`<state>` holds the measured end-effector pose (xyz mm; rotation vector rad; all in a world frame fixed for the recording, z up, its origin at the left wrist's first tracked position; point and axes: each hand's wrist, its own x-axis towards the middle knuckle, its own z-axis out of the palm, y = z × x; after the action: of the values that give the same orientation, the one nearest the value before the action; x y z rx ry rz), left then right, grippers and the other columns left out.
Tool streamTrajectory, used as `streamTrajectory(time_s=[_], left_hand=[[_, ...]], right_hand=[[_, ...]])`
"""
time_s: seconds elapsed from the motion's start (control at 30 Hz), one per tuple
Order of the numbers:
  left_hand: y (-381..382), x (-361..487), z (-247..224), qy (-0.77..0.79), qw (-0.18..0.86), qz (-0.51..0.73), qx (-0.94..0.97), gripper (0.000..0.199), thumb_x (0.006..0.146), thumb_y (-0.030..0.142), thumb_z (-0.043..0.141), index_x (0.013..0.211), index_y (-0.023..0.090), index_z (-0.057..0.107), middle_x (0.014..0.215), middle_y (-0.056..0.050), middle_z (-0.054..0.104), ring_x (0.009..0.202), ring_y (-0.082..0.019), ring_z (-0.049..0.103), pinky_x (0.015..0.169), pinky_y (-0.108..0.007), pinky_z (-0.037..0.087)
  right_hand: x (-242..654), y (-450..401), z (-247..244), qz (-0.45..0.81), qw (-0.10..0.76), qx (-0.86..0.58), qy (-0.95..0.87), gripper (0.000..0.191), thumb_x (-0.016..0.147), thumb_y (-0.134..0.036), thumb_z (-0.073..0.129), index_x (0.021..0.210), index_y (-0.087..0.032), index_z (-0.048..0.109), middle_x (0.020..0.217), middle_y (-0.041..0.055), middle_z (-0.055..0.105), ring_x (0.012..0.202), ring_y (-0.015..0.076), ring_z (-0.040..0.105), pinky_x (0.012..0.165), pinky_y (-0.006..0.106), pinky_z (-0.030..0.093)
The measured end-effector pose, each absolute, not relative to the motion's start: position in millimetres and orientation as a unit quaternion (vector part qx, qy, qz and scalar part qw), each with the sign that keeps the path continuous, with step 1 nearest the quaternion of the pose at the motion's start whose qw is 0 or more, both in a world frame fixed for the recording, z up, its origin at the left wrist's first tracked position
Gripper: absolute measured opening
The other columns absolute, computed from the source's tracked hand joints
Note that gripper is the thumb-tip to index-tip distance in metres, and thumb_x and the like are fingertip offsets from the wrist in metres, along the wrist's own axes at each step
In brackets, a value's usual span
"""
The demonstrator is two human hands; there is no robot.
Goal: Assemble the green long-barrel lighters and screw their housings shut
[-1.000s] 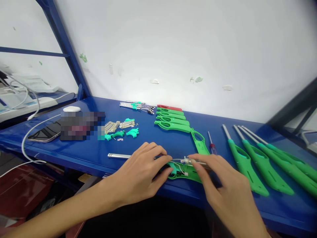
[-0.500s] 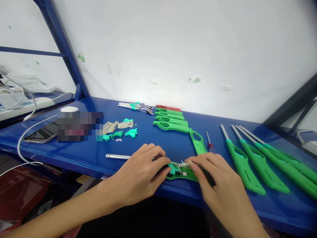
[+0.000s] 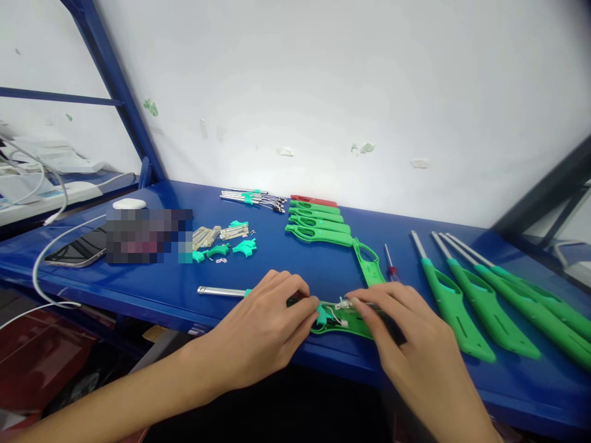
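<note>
An opened green lighter body (image 3: 353, 326) lies at the table's front edge, its metal tube (image 3: 220, 291) pointing left. Inside it show a teal trigger (image 3: 322, 315), thin wires and a small white connector (image 3: 344, 323). My left hand (image 3: 277, 323) is closed with thumb and fingertips at the trigger, covering the middle of the lighter. Between the thumb and fingers of my right hand (image 3: 406, 332) is a clear fuel tank with a small valve end (image 3: 342, 303), held just above the body's right part. Much of the tank is hidden by the fingers.
Behind stand several green shell halves (image 3: 323, 234) and a red one (image 3: 314, 200). A screwdriver (image 3: 391, 264) and several long lighters (image 3: 462, 307) lie to the right. Loose teal triggers (image 3: 244, 247), clear tanks (image 3: 206, 236), metal tubes (image 3: 244, 197) and a phone (image 3: 78, 246) are leftward.
My right hand has shifted slightly right with the tank. My left fingertips have moved a little, and more of the teal collar by the tube shows.
</note>
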<state>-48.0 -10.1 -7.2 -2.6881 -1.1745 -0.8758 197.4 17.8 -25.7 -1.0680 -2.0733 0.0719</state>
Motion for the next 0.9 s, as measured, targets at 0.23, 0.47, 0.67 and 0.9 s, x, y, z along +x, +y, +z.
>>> streamTrajectory(time_s=[0.23,0.47,0.67,0.9], left_hand=[[-9.5,-46.0,-6.6,-0.384,0.05,-0.285,-0.877,0.023,0.112,0.013,0.047,0.113,0.011,0.069,0.103,-0.01,0.063,0.088,-0.023,0.056,0.079,-0.04,0.045],[-10.4,-46.7,-6.2,-0.383,0.074,-0.265,-0.882,0.028,0.112,0.013,0.042,0.128,0.014,0.065,0.104,-0.008,0.063,0.085,-0.023,0.055,0.078,-0.039,0.045],[-10.0,-46.5,-4.3,-0.394,0.054,-0.236,-0.887,0.035,0.111,0.012,0.04,0.138,0.015,0.061,0.11,-0.011,0.062,0.093,-0.026,0.059,0.089,-0.048,0.051],[-9.2,-45.8,-2.7,-0.393,0.045,-0.23,-0.889,0.038,0.108,0.009,0.041,0.141,0.014,0.06,0.108,-0.011,0.059,0.092,-0.027,0.057,0.09,-0.052,0.054]], right_hand=[[197.4,16.3,-22.9,0.039,0.402,-0.42,-0.813,0.016,0.109,-0.029,0.057,0.113,-0.031,0.073,0.11,0.0022,0.073,0.1,0.0196,0.073,0.081,0.032,0.056],[197.2,16.8,-23.2,0.044,0.405,-0.413,-0.814,0.017,0.108,-0.027,0.058,0.113,-0.03,0.075,0.11,0.0035,0.073,0.1,0.0207,0.073,0.082,0.032,0.058],[198.0,16.3,-24.2,0.045,0.404,-0.411,-0.816,0.017,0.109,-0.028,0.058,0.114,-0.031,0.074,0.111,0.0033,0.072,0.101,0.0207,0.072,0.084,0.033,0.056],[196.6,13.5,-22.5,0.058,0.416,-0.421,-0.804,0.016,0.109,-0.03,0.058,0.11,-0.032,0.074,0.109,0.0017,0.073,0.097,0.0197,0.072,0.08,0.031,0.057]])
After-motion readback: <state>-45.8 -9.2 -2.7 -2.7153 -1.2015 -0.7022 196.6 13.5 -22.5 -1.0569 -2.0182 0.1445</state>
